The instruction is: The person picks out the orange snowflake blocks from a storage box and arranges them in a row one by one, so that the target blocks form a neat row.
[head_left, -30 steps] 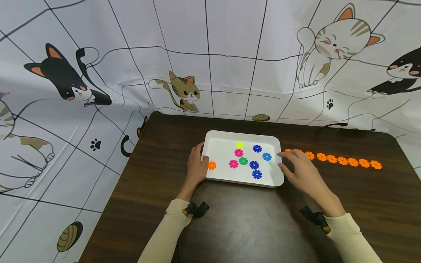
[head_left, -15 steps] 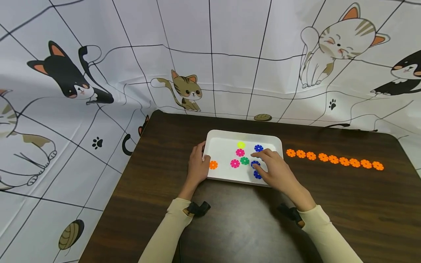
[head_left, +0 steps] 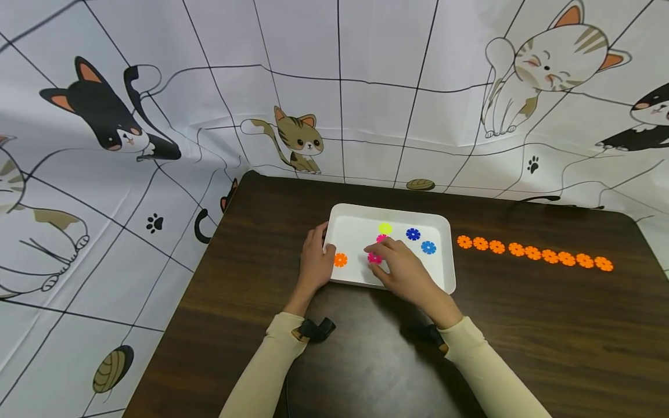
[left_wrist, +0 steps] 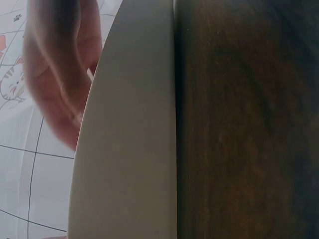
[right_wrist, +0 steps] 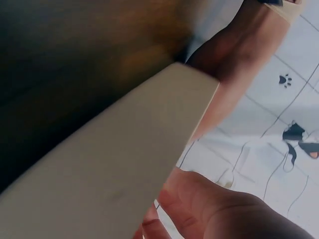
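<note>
A white tray [head_left: 349, 226] lies on the dark table, holding several flower-shaped plastic discs. At its left end my left hand [head_left: 313, 261] grips the side, thumb over the rim by an orange disc [head_left: 340, 259]. My right hand [head_left: 407, 274] is over the tray's middle, thumb and fingers apart, fingertips right at a pink disc [head_left: 374, 259]. Another pink disc [head_left: 381, 238] is partly covered by that hand, and the green and lower blue discs are hidden. In both wrist views the tray's outer wall [left_wrist: 124, 129] blocks the inside; the right hand [right_wrist: 214, 204] shows beyond it.
A yellow disc [head_left: 385, 229], a dark blue disc [head_left: 413, 234] and a light blue disc [head_left: 428, 247] lie in the tray. Right of it, orange discs [head_left: 532, 252] form a row on the table [head_left: 549, 325]. A cat-patterned curtain [head_left: 376, 116] hangs behind and at left.
My right hand has moved left from the tray's right end, across the blue discs, to the pink discs. The left hand keeps its grip on the tray.
</note>
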Tool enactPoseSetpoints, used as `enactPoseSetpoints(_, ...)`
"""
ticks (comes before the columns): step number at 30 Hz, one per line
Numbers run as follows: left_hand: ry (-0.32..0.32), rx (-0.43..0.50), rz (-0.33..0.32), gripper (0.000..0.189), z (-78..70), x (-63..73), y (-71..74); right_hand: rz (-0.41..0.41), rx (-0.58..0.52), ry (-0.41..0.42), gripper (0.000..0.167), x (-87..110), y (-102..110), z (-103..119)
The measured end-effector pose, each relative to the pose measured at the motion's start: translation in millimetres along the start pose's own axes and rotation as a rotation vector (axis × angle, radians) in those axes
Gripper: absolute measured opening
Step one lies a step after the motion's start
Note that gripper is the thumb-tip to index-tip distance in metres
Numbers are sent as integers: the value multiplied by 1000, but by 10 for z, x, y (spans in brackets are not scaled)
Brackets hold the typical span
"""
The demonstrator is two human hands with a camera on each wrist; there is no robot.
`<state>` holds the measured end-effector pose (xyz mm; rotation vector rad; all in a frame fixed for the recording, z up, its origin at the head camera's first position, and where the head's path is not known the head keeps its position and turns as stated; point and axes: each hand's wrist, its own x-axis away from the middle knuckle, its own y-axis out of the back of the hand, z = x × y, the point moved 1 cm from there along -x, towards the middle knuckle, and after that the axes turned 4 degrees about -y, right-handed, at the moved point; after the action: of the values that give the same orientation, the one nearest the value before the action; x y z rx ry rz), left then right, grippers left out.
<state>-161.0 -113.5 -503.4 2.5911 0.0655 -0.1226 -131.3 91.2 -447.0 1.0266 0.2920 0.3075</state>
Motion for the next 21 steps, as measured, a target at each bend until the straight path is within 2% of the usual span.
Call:
enactPoseSetpoints(6, -2, -21, 7, 54, 6, -15, 11, 23, -33, 59, 31, -148, -160, 134)
enactPoseSetpoints(9, -5, -25, 7, 54, 18, -21, 7, 44, -34, 60, 30, -216, -230, 170)
enactPoseSetpoints(21, -9, -29, -2, 56, 37, -26, 2, 90, -37, -40, 34, -394, -425, 254)
